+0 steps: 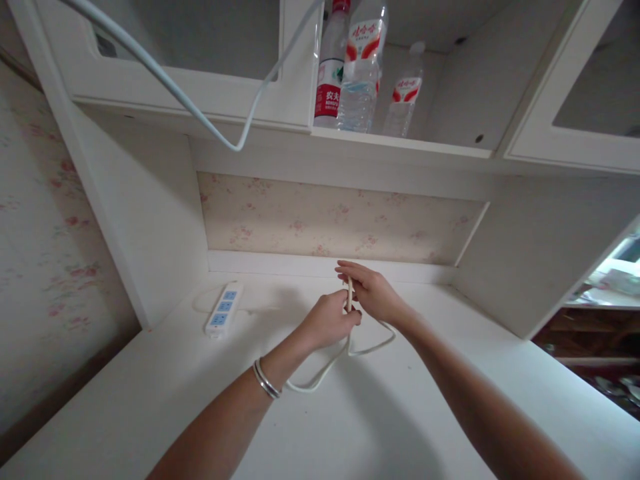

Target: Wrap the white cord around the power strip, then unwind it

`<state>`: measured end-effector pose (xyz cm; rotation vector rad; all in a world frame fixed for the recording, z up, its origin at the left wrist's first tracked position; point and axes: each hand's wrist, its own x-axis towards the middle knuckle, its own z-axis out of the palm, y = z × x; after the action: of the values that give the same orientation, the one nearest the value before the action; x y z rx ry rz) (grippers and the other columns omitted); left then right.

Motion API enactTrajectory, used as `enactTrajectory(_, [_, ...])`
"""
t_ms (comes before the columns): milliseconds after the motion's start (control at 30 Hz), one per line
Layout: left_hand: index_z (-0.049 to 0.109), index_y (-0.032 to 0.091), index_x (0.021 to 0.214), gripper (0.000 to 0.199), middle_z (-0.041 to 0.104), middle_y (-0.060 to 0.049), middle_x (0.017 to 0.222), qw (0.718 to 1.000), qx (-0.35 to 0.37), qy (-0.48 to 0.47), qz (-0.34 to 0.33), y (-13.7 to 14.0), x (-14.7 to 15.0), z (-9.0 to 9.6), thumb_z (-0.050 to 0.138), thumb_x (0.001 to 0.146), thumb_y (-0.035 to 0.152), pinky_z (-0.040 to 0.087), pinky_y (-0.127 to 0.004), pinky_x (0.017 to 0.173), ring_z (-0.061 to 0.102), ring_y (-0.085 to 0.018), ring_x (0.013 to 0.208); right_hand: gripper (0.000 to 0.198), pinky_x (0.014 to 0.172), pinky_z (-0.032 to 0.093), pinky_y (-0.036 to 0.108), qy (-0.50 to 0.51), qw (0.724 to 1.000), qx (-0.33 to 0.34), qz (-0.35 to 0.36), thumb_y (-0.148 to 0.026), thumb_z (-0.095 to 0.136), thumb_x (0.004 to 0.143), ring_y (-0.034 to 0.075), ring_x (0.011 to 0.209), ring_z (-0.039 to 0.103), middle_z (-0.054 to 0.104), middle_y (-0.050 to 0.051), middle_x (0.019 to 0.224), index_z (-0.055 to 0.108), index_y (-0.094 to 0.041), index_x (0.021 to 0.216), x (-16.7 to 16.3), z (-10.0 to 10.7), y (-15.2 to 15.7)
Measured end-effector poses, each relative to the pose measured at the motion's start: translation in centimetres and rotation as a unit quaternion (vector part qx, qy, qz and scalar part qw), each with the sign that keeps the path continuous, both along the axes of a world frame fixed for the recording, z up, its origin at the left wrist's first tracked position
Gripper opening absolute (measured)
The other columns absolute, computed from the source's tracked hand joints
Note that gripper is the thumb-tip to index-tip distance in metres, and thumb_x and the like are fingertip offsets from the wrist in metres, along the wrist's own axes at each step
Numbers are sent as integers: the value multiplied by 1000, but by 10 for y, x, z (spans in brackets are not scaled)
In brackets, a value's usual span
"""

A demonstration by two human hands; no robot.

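Observation:
A white cable point(371, 350) hangs in loose loops between my hands above the white desktop. My left hand point(333, 320), with silver bangles at the wrist, is closed around a bundled part of it. My right hand point(373, 290) reaches over the top of that bundle from the right. Its fingers are bent round the cable, their tips partly hidden behind it. Whether a plug sits at the cable's end is hidden by my fingers. A white power strip point(223, 310) with blue socket faces lies on the desktop, left of my hands.
Overhead, a white cabinet shelf point(440, 148) holds several plastic bottles point(361, 67). A thick pale cable point(200, 117) droops across the upper left, in front of the cabinet. White side panels point(150, 220) bound the desktop point(280, 433), with flowered wallpaper point(320, 220) behind.

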<state>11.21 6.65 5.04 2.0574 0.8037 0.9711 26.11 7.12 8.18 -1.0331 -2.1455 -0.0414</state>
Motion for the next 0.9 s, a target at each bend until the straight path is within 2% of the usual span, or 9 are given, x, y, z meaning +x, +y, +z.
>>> enactTrajectory(133, [60, 20, 82, 13, 65, -5, 72, 994, 39, 15, 101, -3, -3, 2, 48, 82, 25, 38, -28, 58, 58, -17, 63, 47, 95, 47, 40, 60, 996, -11, -58, -8, 41, 80, 21, 110, 57, 53, 9, 131, 56, -22, 123, 5, -14, 6])
enactTrajectory(200, [60, 21, 86, 20, 65, -6, 73, 985, 82, 31, 150, -3, -6, 5, 42, 88, 31, 38, -29, 60, 58, -19, 65, 45, 86, 52, 38, 114, 989, -1, -90, -11, 44, 81, 20, 97, 62, 53, 12, 128, 51, -21, 125, 4, -24, 0])
enactTrajectory(267, [60, 21, 84, 27, 65, -8, 74, 976, 114, 61, 174, -3, -7, 5, 37, 91, 33, 38, -31, 63, 60, -21, 67, 34, 74, 54, 34, 169, 980, -6, -105, -16, 47, 84, 18, 82, 64, 57, 11, 117, 54, -21, 116, -2, -34, -12])
enactTrajectory(367, [60, 22, 87, 27, 66, -9, 77, 972, 119, 85, 182, -4, -4, 1, 36, 92, 34, 39, -33, 67, 62, -24, 73, 17, 74, 54, 34, 192, 978, 3, -83, -21, 47, 86, 20, 88, 61, 59, 9, 102, 58, -23, 99, -13, -46, -29])
enactTrajectory(433, [57, 23, 104, 25, 67, -9, 81, 976, 100, 75, 180, -5, -1, -3, 40, 91, 35, 40, -33, 69, 63, -25, 77, 17, 79, 53, 36, 185, 979, 19, -78, -19, 45, 87, 21, 94, 58, 59, 9, 101, 59, -24, 97, -16, -52, -34])
enactTrajectory(533, [44, 23, 125, 38, 67, -9, 87, 974, 99, 84, 183, -5, -1, -8, 45, 88, 31, 41, -33, 71, 63, -25, 81, 22, 87, 50, 39, 173, 979, 53, -96, -18, 42, 89, 21, 100, 57, 59, 9, 106, 59, -24, 102, -13, -59, -31])
enactTrajectory(667, [56, 23, 111, 28, 67, -11, 93, 962, 154, 157, 164, -4, -5, -11, 41, 88, 22, 42, -32, 76, 63, -25, 88, 25, 94, 46, 42, 156, 974, 115, -120, -20, 44, 90, 22, 109, 55, 59, 10, 115, 58, -24, 110, -2, -59, -19])
enactTrajectory(800, [39, 26, 131, 46, 68, -8, 94, 955, 148, 187, 176, -3, -7, -18, 42, 86, 18, 43, -31, 73, 64, -24, 85, 23, 92, 48, 40, 104, 972, 167, -128, -22, 49, 90, 21, 105, 58, 62, 9, 112, 62, -24, 109, 3, -49, -12])
enactTrajectory(900, [40, 25, 126, 42, 68, -5, 91, 959, 122, 177, 184, 0, -6, -21, 47, 85, 22, 44, -31, 70, 65, -23, 81, 23, 89, 50, 32, 46, 979, 178, -87, -19, 50, 90, 18, 101, 60, 64, 7, 109, 65, -24, 106, 1, -39, -12])
